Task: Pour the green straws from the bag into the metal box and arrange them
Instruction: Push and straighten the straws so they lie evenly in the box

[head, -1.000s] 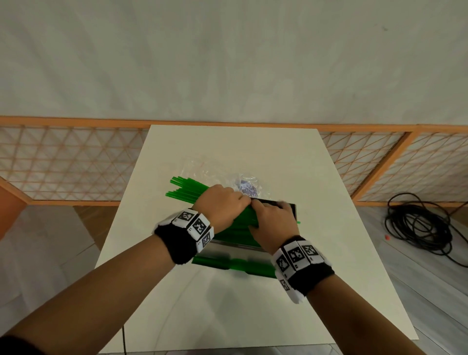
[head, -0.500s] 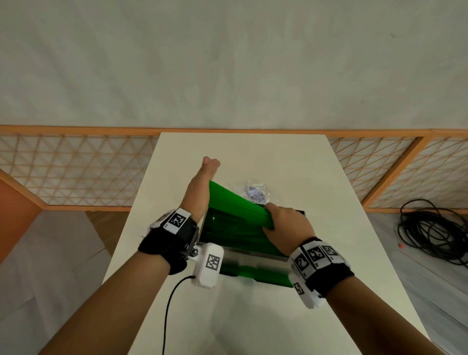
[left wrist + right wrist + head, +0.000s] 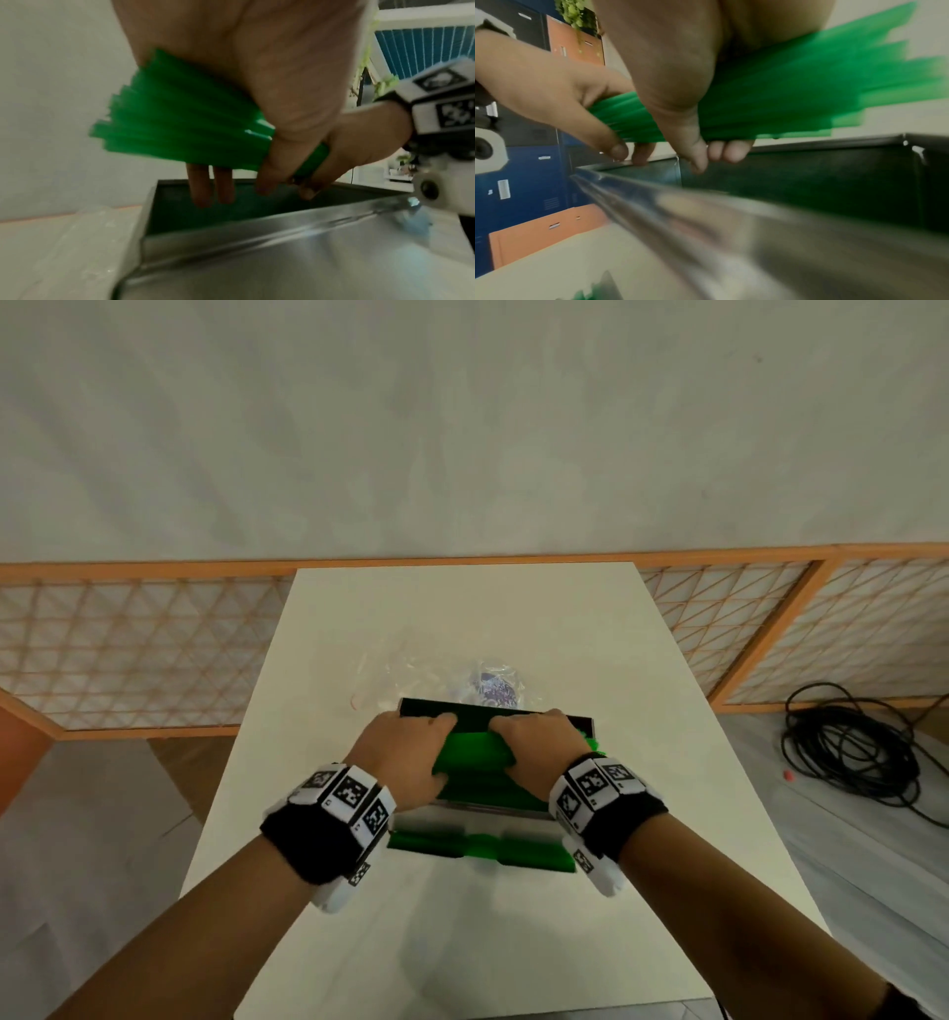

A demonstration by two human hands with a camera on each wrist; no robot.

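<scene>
A pale wall [image 3: 462, 428] fills twelve o'clock above an orange lattice fence [image 3: 128, 649]. The white bench [image 3: 462, 618] stands centre, and black cable [image 3: 852, 752] coils on grey floor [image 3: 873, 865] at three o'clock.

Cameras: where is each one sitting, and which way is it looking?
Head: on the person's head, looking down at the table, both forearms, left hand and right hand on the green straws.
Left wrist: under the left hand, looking along its fingers into the metal box.
Right wrist: under the right hand, facing the box's inside; the left hand shows too.
Shared: all three show straws, box and hands.
</scene>
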